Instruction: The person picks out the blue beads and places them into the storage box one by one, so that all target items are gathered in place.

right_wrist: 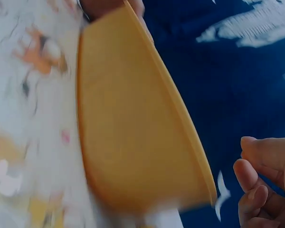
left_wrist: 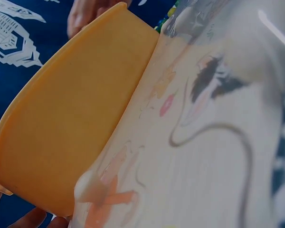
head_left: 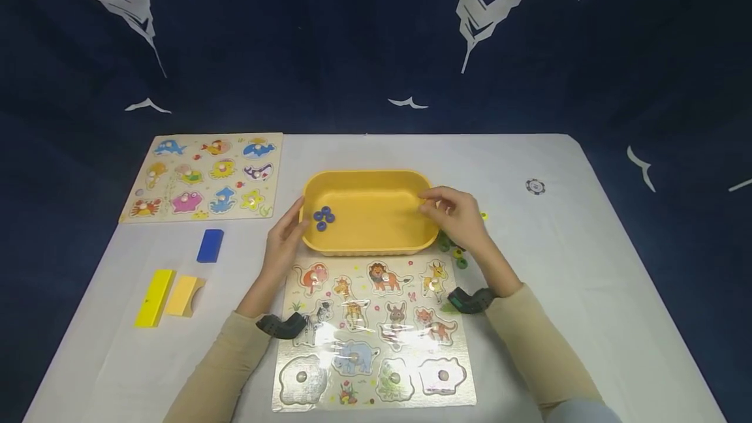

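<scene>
A shallow yellow tray [head_left: 376, 248] stands at the far edge of the animal puzzle board [head_left: 376, 318], with several small blue beads [head_left: 321, 226] at its left end. My left hand [head_left: 281, 247] holds the tray's left end, its thumb at the front of the rim and its fingers along the outer side. Over the right end of the tray hovers my right hand [head_left: 459, 217], fingers loosely bent. In the right wrist view, the fingertips [right_wrist: 247, 142] are apart from the tray wall, and nothing shows between thumb and forefinger. Green beads [head_left: 461, 263] lie below that hand, partly hidden.
A sea-animal puzzle board [head_left: 200, 178] lies at the back left. Nearer on the left are a blue block [head_left: 210, 246], a yellow block [head_left: 155, 299] and an arched tan block [head_left: 183, 296]. A round chip [head_left: 535, 186] lies at the back right, before a dark blue curtain [head_left: 364, 38].
</scene>
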`<state>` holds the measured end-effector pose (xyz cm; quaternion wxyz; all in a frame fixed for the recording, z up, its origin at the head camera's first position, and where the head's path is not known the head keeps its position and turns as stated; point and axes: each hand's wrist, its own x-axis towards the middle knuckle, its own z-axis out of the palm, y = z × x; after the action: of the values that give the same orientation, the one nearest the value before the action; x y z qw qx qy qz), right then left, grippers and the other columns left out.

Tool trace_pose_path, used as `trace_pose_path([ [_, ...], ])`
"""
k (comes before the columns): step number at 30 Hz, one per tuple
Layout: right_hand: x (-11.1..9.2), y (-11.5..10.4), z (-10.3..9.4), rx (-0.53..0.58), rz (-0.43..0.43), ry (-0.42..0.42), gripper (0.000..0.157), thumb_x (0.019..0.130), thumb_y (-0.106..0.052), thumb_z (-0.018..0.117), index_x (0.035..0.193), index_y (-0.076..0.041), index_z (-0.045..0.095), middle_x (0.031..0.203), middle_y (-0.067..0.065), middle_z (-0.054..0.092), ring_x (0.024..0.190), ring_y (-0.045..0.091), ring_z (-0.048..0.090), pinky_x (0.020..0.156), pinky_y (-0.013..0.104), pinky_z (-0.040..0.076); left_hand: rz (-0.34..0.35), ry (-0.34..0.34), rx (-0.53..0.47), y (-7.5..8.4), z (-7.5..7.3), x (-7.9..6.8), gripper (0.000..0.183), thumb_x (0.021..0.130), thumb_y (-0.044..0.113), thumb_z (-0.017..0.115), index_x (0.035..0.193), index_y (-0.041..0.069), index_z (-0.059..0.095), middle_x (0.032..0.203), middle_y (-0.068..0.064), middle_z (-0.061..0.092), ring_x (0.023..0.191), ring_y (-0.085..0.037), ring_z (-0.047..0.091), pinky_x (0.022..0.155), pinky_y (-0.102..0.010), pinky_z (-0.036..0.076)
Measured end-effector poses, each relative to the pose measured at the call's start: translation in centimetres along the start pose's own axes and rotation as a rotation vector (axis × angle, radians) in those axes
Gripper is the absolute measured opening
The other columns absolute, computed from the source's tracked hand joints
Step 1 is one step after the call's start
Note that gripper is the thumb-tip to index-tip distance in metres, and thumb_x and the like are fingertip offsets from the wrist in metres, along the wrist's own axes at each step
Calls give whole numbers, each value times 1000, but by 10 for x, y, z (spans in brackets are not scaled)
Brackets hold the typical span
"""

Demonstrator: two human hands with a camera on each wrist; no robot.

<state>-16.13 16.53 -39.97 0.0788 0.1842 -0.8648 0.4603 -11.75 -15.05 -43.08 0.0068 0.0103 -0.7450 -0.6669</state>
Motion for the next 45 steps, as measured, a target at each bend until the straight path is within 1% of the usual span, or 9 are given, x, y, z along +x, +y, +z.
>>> trace_pose_path([
  [2,-12,20,-13,-8,35,73,22,79,-20,66,99,-10,66,78,3,62,59,13,44,47,18,37,0,4,5,0,-1,0,46,91,13,46,136,15,35,145,-1,28,131,-21,28,108,-31,27],
  [7,-40,100,-26,-110,157,244,20,76,-41,66,93,-31,66,74,-11,57,59,8,45,46,19,39,-10,4,16,1,-1,-1,46,92,13,46,137,17,35,144,1,28,131,-20,28,108,-31,27],
  [9,-49,113,-28,-160,200,274,19,74,-46,66,89,-34,65,72,-14,56,58,7,45,44,19,39,-9,0,13,1,-1,-1,46,92,12,46,137,16,35,145,1,27,132,-20,27,108,-31,27],
  [16,-63,78,-35,-105,298,230,21,76,-25,70,88,-8,67,73,3,61,55,9,48,41,17,40,18,-3,11,0,0,-1,46,92,12,46,136,13,35,145,-3,27,132,-19,25,108,-30,26],
  [22,-66,82,-29,-271,305,182,25,74,-28,71,90,-10,66,69,0,60,53,11,47,41,17,40,13,1,24,-3,0,-1,46,92,13,45,137,14,35,145,-2,27,132,-20,26,108,-31,27],
  [26,-68,83,-28,-313,282,154,26,73,-28,72,91,-10,66,68,0,59,52,13,45,39,18,37,3,0,17,-3,0,0,46,92,14,45,137,15,34,145,0,27,132,-20,26,108,-31,27],
  [36,-62,70,-36,-258,301,173,24,74,-25,71,91,-9,65,73,5,63,56,14,49,43,20,41,4,-13,-8,1,1,0,47,92,14,46,137,14,34,145,-2,27,132,-24,26,108,-33,26],
  [41,-44,71,-32,-221,193,184,28,74,-39,68,93,-19,65,74,-4,61,58,8,44,40,24,35,2,-6,-10,2,0,-1,47,92,13,46,137,14,34,145,-3,27,132,-24,27,108,-33,26],
  [45,-19,29,-27,-189,110,116,25,76,-34,68,95,-17,64,77,-3,63,58,11,46,40,27,38,3,-9,-9,2,0,-1,47,92,13,46,137,14,34,145,-3,27,132,-24,27,108,-33,26],
])
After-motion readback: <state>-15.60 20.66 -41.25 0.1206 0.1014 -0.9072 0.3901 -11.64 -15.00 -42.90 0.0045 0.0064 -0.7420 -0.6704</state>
